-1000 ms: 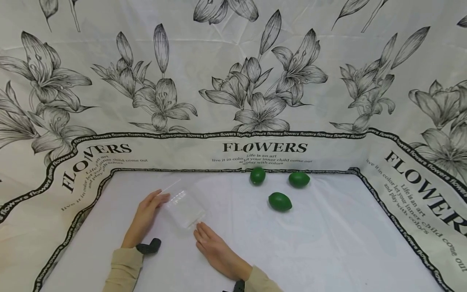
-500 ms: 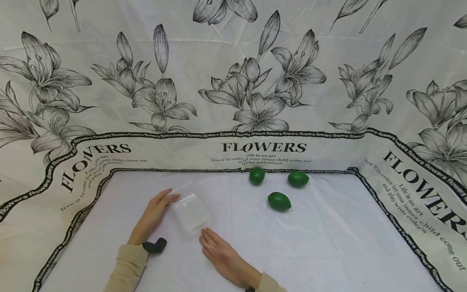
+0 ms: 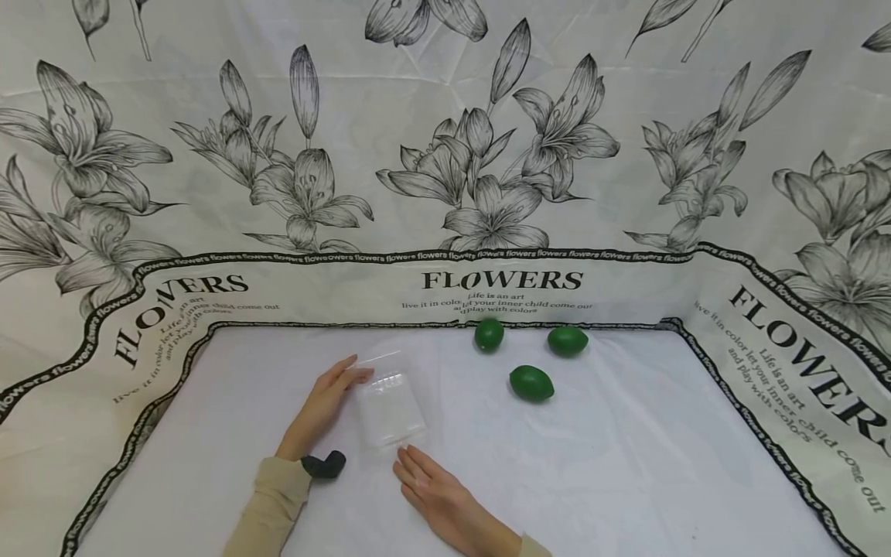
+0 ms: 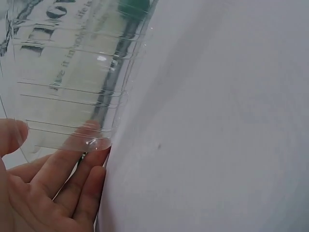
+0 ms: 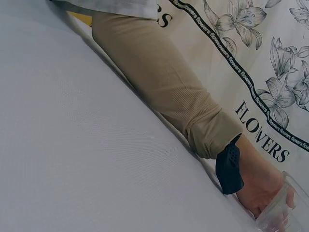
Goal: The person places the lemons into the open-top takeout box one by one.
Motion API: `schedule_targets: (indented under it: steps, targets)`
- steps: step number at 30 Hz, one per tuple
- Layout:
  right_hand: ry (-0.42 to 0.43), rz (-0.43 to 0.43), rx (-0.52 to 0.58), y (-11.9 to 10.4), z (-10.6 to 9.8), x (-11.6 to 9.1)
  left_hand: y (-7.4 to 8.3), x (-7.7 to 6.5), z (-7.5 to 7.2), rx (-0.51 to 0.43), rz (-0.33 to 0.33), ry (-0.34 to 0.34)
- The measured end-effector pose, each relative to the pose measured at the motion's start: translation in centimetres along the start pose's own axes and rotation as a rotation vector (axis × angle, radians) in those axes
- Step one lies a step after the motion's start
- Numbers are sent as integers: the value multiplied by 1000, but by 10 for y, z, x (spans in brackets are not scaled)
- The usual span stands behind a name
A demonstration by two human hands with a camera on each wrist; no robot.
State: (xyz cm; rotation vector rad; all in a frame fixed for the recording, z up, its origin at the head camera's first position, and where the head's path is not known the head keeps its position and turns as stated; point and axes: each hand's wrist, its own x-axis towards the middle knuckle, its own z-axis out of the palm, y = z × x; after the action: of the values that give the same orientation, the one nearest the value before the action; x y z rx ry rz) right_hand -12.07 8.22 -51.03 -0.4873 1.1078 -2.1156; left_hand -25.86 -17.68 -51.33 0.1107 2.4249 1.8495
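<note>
A clear plastic container (image 3: 391, 410) with ridged walls rests on the white cloth, left of centre in the head view. My left hand (image 3: 334, 402) grips its far left side; in the left wrist view the thumb (image 4: 13, 135) is at the rim and the fingers (image 4: 55, 174) show through the clear wall. At the near edge, my right hand (image 3: 442, 495) has its fingers straight and together, fingertips right at the container. That hand is out of sight in the right wrist view, where the left hand (image 5: 260, 181) appears beside the container.
Three green limes lie back right of the container: one lime (image 3: 489, 335) near the back border, another lime (image 3: 567, 341) to its right, and a nearer lime (image 3: 532, 384). A flower-printed cloth (image 3: 473, 193) rises behind and at both sides of the white tabletop (image 3: 626, 456).
Both hands and the container have shifted to the right, and the container has turned a little, straighter to the table. The limes stay in place on the cloth.
</note>
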Motion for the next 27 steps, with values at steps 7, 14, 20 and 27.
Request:
schedule_targets:
  steps: [7, 14, 20, 27]
  targets:
    - [14, 27, 5, -2, -1, -11, 4, 6, 21, 23, 93, -34]
    - [-4, 16, 22, -6, -3, -21, 5, 13, 41, 12, 140, -52]
    - [-8, 17, 9, -7, -5, -23, 6, 17, 55, -1, 142, -35]
    - [-10, 0, 24, -6, -5, -23, 4, 13, 62, 36, 161, -33]
